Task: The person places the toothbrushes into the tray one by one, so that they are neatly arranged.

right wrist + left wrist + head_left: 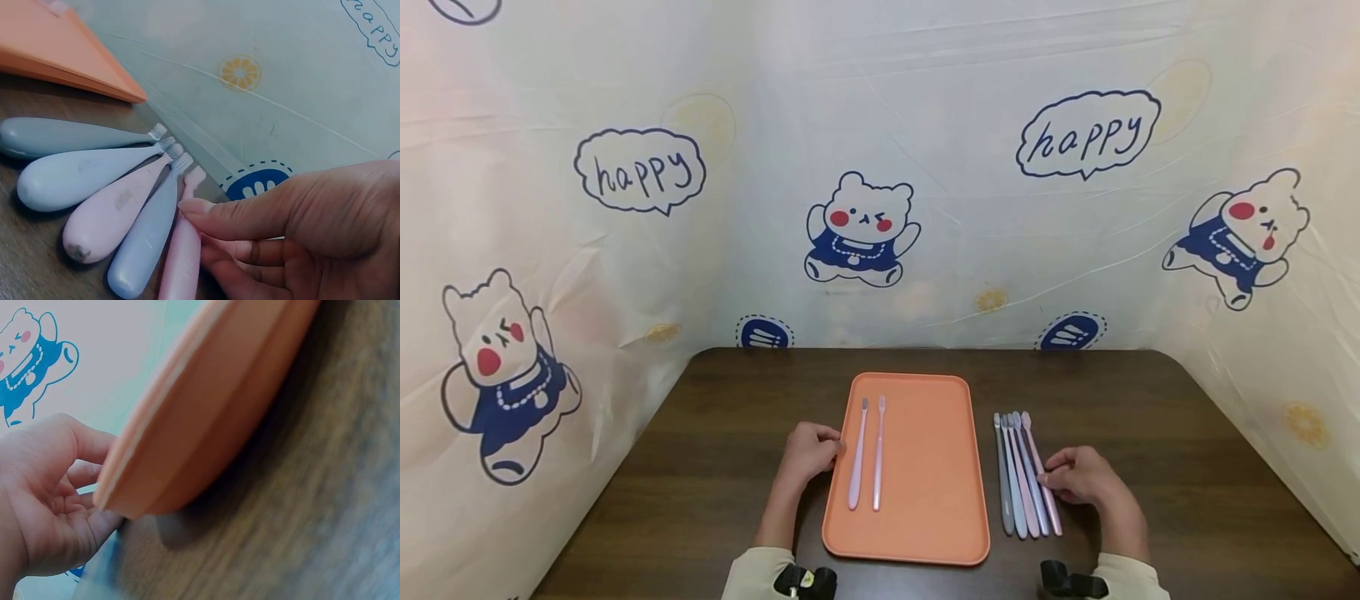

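Note:
An orange tray (928, 475) lies on the table, and my left hand (808, 454) holds its left rim between thumb and fingers. Two toothbrushes are on the tray's left side: a lilac one (856, 467) and a thinner pale pink one (877, 467), heads pointing away from me. Right of the tray, several toothbrushes lie side by side in a slight fan. My right hand (1084, 477) pinches the outermost pink toothbrush (180, 265) with the thumb on its handle. Beside it are a lavender-blue toothbrush (142, 250), a pale pink one (112, 219), a light blue one (75, 178) and a grey-green one (69, 137).
The dark wooden table (1210, 500) has rounded far corners. A pale printed curtain (865, 108) with bears and "happy" bubbles surrounds it at the back and sides. Each wrist wears a black camera strap over a light sleeve (756, 575).

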Available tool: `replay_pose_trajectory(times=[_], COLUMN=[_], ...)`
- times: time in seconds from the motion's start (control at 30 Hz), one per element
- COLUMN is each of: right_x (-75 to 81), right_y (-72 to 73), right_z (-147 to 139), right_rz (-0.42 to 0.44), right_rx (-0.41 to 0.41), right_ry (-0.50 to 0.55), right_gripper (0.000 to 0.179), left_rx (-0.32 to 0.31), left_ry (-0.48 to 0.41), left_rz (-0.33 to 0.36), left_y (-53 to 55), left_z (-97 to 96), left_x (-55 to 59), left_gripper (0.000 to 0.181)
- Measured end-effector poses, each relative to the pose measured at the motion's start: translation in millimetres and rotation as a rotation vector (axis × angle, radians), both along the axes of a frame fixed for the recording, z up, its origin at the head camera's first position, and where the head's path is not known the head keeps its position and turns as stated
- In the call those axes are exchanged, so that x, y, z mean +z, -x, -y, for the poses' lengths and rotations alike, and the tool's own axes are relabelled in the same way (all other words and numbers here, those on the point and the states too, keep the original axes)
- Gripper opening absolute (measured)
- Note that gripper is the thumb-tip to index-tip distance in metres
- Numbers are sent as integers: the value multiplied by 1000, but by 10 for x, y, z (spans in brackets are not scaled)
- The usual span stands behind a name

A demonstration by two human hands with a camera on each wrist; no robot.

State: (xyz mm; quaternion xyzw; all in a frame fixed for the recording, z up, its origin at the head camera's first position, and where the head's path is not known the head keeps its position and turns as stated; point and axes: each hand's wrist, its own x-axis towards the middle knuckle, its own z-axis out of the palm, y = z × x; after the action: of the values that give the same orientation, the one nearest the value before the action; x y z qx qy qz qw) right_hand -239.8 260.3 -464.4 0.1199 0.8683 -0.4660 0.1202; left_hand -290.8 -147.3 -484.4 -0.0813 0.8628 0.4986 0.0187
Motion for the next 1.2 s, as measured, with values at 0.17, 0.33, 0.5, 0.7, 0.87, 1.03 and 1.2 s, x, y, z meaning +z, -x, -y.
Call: replay_pose_trajectory(times=[0.17,0.33,0.5,0.7,0.87,1.03,1.2], right_x=[10,33,32,34,28,22,35], right_y=[13,10,6,-2,3,10,8], right_z=[18,28,47,70,62,40,19], right_rz=[5,9,6,3,9,-6,-44], right_rx=[-31,-51,-59,-54,-53,-53,-65], right_ry=[-20,-35,-86,-172,-180,-143,-60], right_gripper=[20,19,17,15,18,19,23], left_rx=[-2,1,2,-1,4,5,2], left_ry=[1,2,2,-8,-9,4,6], left_rz=[-4,-2,-1,-4,4,-1,-11], left_y=[0,2,5,7,6,9,15], left_z=[0,-9,-11,-5,-6,-6,1], left_x=[1,-7,-23,-21,-18,-23,-22], left_gripper=[21,20,19,19,20,20,19])
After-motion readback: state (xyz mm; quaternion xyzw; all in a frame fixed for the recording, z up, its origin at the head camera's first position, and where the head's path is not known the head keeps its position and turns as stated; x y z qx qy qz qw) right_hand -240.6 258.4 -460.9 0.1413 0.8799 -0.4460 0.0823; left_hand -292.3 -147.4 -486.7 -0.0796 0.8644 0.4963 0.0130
